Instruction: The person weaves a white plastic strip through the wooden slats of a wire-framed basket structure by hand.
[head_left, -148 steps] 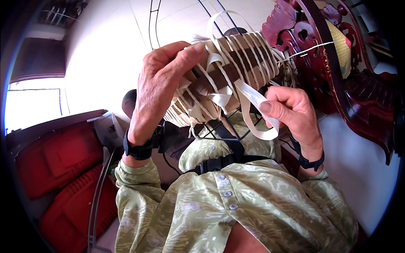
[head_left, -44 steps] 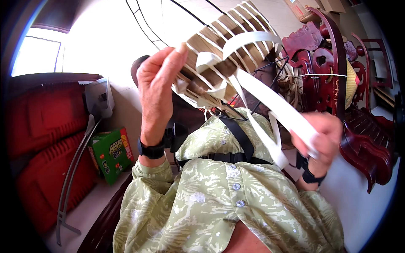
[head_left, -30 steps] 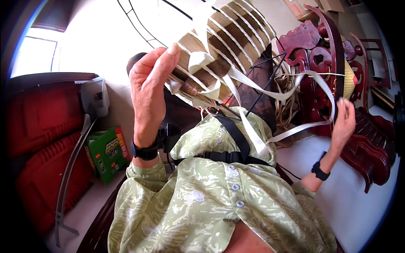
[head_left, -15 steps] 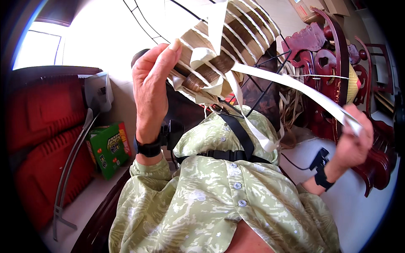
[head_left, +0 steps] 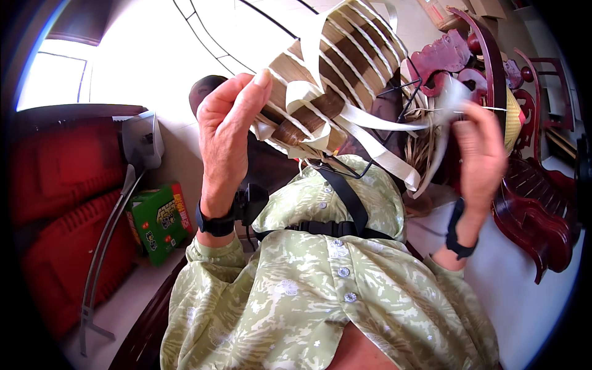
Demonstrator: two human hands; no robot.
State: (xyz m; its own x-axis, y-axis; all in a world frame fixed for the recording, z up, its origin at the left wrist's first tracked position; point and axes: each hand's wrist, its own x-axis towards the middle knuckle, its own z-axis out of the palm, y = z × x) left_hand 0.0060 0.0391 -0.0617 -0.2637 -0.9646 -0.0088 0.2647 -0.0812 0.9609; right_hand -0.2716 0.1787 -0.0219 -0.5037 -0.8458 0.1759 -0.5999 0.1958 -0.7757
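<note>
Fingers (head_left: 259,83) of the person's left hand (head_left: 225,132) are pinched, thumb uppermost, at the left edge of a brown-and-tan slatted panel crossed by white twisted cords (head_left: 354,52); the panel lies tilted, its right end higher. Right hand (head_left: 481,145): raised, well to the right of the panel, blurred; cannot tell whether its fingers grip the white flat ribbon (head_left: 391,161) beside them. Ribbon loops stand up from the panel's face, and lengths trail off to its right. Black thin-wire frame (head_left: 411,98) shows at the panel's right end. Loose bundle of tan flat strips (head_left: 421,148): right of the panel, lower. Dark red carved wooden chair (head_left: 494,68): farther right of the panel.
</note>
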